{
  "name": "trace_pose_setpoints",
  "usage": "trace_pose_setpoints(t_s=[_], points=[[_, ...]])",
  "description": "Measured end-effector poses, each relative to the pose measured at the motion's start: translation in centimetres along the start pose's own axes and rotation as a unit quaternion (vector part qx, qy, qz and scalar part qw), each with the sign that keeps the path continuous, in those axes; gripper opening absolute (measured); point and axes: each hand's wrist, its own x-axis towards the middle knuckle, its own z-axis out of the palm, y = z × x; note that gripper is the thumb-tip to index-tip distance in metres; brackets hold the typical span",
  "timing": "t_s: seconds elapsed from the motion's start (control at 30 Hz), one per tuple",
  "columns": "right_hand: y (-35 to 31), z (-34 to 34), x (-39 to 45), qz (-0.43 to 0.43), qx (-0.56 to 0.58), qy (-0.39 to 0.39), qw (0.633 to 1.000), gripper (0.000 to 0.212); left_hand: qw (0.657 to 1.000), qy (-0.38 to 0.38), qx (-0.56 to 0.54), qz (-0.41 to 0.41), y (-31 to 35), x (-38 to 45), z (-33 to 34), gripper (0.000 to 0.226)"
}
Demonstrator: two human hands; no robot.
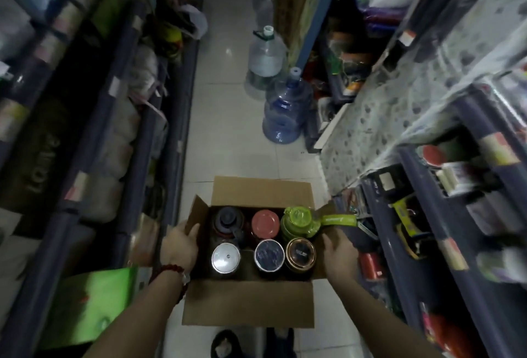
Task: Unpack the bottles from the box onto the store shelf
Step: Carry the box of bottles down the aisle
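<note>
An open cardboard box (248, 305) hangs in front of me above the aisle floor, flaps spread. My left hand (179, 245) grips its left side flap and my right hand (339, 252) grips its right side. Inside stand several bottles seen from above: a dark grey one (228, 219), a red-lidded one (265, 223), a lime green one (298, 222) with a strap hanging over the right edge, a silver-lidded one (225, 258), a dark blue-lidded one (269, 255) and a brown-lidded one (300, 253). Store shelves (410, 232) run along the right.
Two large water jugs, one clear (265, 61) and one blue (285, 109), stand on the tiled floor ahead by the right shelving. Packed shelves (134, 135) line the left side too. A green carton (91, 303) sits at lower left. My shoes (228, 343) show below the box.
</note>
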Motion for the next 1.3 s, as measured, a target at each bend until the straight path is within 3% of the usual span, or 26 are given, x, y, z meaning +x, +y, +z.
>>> trace_pose_setpoints(t_s=[0.23,0.7,0.97,1.3], points=[[4.4,10.9,8.5,-0.041,-0.013,-0.026,0.999,0.023,0.999,0.039,-0.014,-0.018,-5.9,8.3,9.2,0.028],[17.2,32.1,23.3,-0.097,-0.022,0.023,0.995,0.021,0.997,0.053,-0.058,-0.006,-18.2,24.7,28.6,0.024],[21.3,37.0,27.0,-0.120,-0.013,0.039,0.992,0.022,0.995,0.049,-0.085,-0.023,-21.0,28.3,33.4,0.032],[22.8,37.1,29.0,-0.120,-0.032,0.027,0.992,0.020,0.996,0.027,-0.075,-0.038,-23.3,31.9,33.1,0.038]])
